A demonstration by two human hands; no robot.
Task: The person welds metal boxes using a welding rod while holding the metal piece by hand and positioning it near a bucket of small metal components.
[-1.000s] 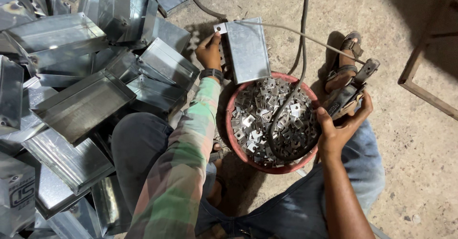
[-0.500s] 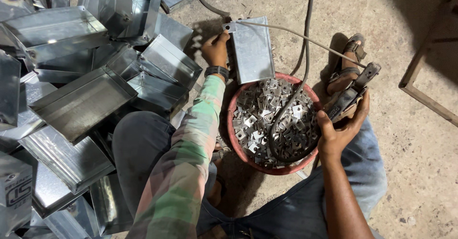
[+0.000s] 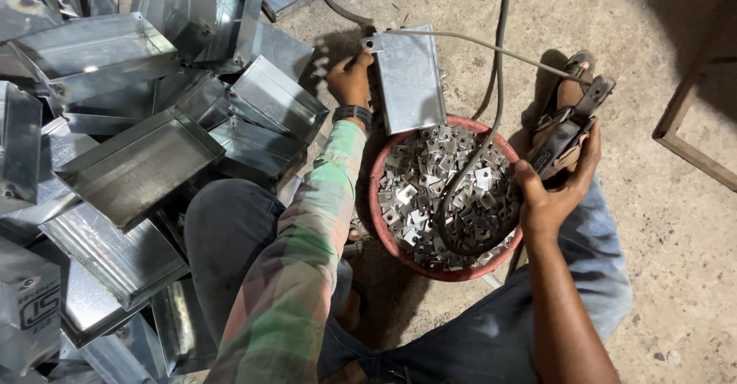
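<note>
At the far left I saw a heap of shiny metal trays [image 3: 138,161] piled on the concrete floor [image 3: 675,223]. My left hand [image 3: 349,81] was closed on the edge of a flat metal box [image 3: 411,77] lying just beyond a red bowl [image 3: 384,230] full of small metal brackets [image 3: 430,192]. A dark cable [image 3: 491,123] looped across the bowl. My right hand [image 3: 556,188] gripped a handheld tool [image 3: 568,135] beside the bowl's right rim, over my sandalled foot [image 3: 564,96]
</note>
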